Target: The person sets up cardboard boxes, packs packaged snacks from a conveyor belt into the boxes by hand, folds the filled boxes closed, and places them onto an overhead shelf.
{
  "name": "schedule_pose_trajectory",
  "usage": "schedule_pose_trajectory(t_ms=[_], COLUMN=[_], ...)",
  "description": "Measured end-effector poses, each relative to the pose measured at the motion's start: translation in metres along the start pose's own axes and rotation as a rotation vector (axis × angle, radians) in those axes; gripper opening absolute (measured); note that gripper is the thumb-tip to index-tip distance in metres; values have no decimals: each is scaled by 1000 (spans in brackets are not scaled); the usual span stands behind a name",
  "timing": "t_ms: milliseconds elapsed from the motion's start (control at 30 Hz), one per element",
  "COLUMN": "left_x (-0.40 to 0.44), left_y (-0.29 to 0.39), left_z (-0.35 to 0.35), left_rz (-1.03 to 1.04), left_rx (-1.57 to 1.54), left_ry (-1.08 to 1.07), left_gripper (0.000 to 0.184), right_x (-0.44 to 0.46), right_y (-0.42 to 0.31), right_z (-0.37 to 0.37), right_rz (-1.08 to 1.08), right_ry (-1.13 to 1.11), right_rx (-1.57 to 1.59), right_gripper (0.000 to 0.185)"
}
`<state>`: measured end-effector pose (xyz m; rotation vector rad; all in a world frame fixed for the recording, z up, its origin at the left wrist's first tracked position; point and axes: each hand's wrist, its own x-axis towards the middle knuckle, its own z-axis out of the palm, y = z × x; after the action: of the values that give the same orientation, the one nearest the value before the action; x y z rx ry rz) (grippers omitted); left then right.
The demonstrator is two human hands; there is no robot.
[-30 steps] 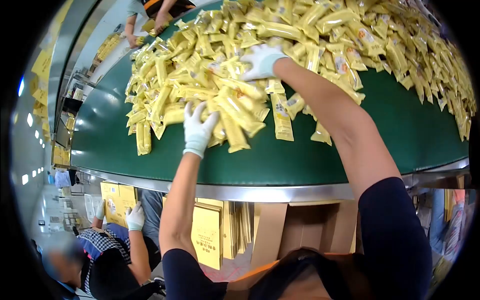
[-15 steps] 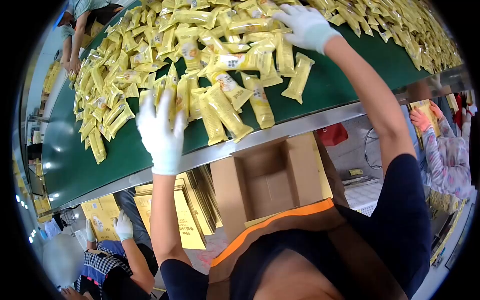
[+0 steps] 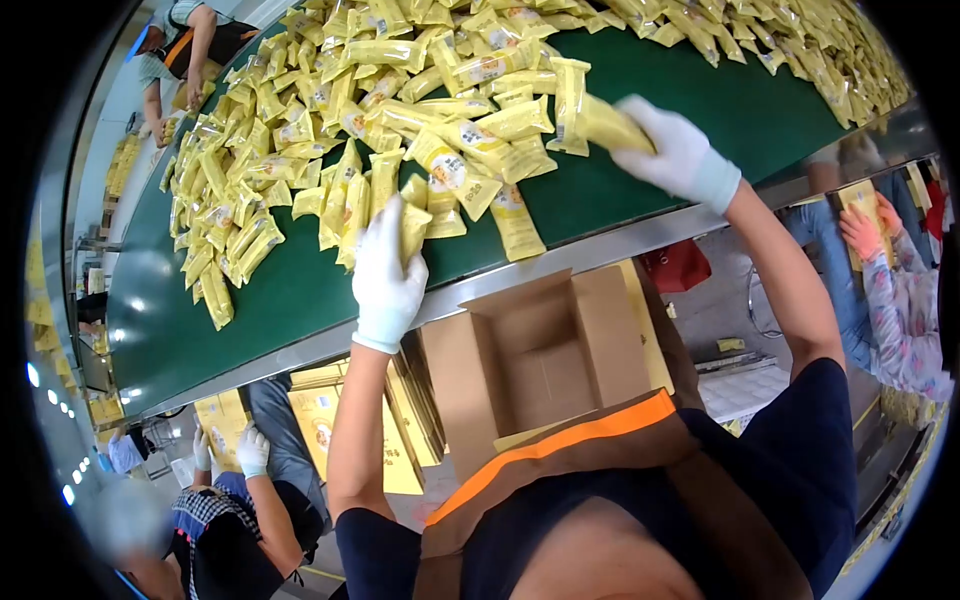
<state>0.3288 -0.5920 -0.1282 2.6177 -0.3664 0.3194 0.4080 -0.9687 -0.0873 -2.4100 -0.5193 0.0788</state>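
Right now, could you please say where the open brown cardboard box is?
The open brown cardboard box sits lower centre in the head view, below the silver metal rail, between flat yellow cartons and a red item.

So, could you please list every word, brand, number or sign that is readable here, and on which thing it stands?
No text can be read with certainty.
Yellow packets: dark printed characters, too small and blurred.
Stacked yellow cartons: printed marks, too small to read.
Yellow carton in a co-worker's hands: faint print, unreadable.
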Motion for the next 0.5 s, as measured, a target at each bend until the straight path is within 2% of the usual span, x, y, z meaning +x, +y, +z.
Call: schedule_pose_trajectory(t_ms=[67,100,133,167,200,267,300,400,433,467,500], left_x=[6,17,30,39,47,44,38,26,16,13,7], left_y=[5,9,11,1,6,7,8,-3,-22,-24,-29], left_z=[-3,-9,-10,-3,-1,6,5,-10,-12,-21,-26], left_rz=[-138,-137,-133,-99,-210,-183,-180,-299,-171,-233,-267], left_rx=[-367,-373,-384,-198,-75,355,340,302,204,216,165], left_ry=[104,103,108,77,-54,-212,-242,-299,-201,-240,-199], left_gripper=[68,68,67,64,69,81,91,92,93,91,88], right_x=[34,55,80,98,107,119,117,80,66,51,33], right_y=[-31,-36,-38,-40,-44,-51,-44,-13,-7,-3,18], right_z=[9,21,39,58,69,78,73,48,35,19,9], right_rz=[-229,-317,-409,-504,-396,-172,-165,-133,-126,-91,-135], right_ry=[207,274,290,306,137,-190,-201,-243,-232,-255,-103], right_rx=[-43,-104,-137,-176,-268,-447,-473,-552,-583,-625,-532], right_gripper=[39,46,43,40,40,39,38,33,32,34,35])
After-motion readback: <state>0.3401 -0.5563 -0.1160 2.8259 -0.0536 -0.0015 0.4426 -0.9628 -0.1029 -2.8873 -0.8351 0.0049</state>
